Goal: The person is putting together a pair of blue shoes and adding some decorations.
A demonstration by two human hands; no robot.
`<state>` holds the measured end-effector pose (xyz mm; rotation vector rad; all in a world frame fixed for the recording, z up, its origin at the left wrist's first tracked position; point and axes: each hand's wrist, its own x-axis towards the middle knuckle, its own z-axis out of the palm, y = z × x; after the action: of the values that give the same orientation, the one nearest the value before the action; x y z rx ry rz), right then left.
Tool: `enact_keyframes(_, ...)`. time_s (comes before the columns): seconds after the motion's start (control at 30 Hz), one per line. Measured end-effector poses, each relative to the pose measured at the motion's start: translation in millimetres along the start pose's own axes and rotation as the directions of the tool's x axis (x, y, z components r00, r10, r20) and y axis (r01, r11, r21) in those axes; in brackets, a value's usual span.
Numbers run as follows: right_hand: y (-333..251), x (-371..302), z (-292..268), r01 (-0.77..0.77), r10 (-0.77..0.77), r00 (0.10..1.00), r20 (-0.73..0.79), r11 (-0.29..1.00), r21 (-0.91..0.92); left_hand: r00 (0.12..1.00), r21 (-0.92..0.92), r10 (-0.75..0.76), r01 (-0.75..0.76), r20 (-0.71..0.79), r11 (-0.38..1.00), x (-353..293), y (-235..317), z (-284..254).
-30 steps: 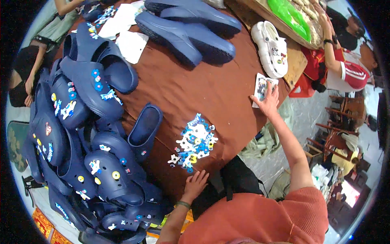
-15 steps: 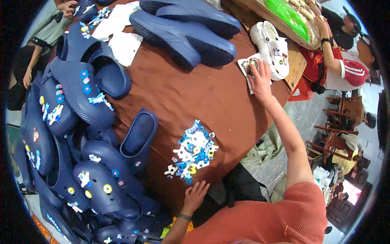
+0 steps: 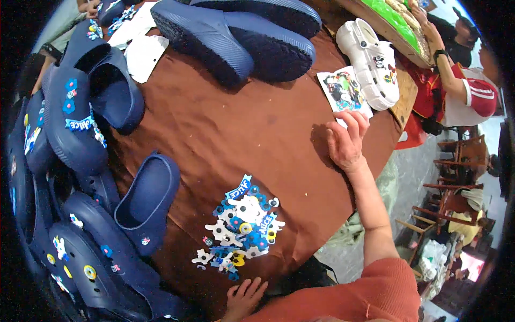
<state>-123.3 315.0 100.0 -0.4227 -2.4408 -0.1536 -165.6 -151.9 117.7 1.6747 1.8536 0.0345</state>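
My right hand (image 3: 347, 140) hovers over the brown cloth at the right, fingers loosely bent and apart, nothing visible in them. Just beyond its fingertips, a white card with small colourful charms on it (image 3: 343, 90) lies against a white clog (image 3: 370, 64) decorated with charms. My left hand (image 3: 244, 298) rests at the near edge of the cloth with its fingers spread and holding nothing. In front of it lies a loose pile of blue, white and yellow shoe charms (image 3: 241, 225).
Navy clogs with charms (image 3: 80, 123) are heaped along the left. A single navy clog (image 3: 147, 196) lies beside the charm pile. More navy clogs (image 3: 241, 43) lie at the far side near white papers (image 3: 145, 56). A co-worker's arm (image 3: 442, 64) reaches over a tray (image 3: 391, 27) at the far right.
My right hand has drawn back toward me, off the card, its fingers now bent. My left hand stays by the charm pile. The whole view has shifted slightly.
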Motion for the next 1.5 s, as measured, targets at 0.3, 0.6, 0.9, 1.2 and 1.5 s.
enact_keyframes(0.3, -9.7, -11.1, -3.4, 0.092, -0.086, 0.995, -0.058, 0.990, 0.110, 0.966, 0.034, 0.008, 0.001, -0.257, 0.999, -9.8, 12.0, 29.1)
enact_keyframes(0.6, 2.8, -15.3, 19.9, -0.078, 0.092, 0.981, -0.173, 0.993, 0.085, 0.880, 0.110, 0.038, 0.016, -0.473, 0.994, -2.8, 32.0, 14.8)
enact_keyframes(0.9, 93.6, 20.2, -36.1, -0.790, 0.809, 0.588, -0.003, 0.573, -0.220, 0.878, 0.113, 0.033, 0.024, -0.477, 0.993, -7.9, 36.5, 21.2)
enact_keyframes(1.2, 204.1, -1.1, -26.3, -0.702, 0.768, 0.638, 0.051, 0.608, -0.371, 0.885, 0.059, 0.030, -0.003, -0.465, 0.998, -9.6, 25.1, 18.5)
enact_keyframes(1.5, -39.5, -34.7, -47.3, 0.048, -0.121, 0.984, 0.132, 0.887, 0.459, 0.431, -0.290, -0.521, 0.495, -0.737, 0.819, -10.0, 15.1, 27.8)
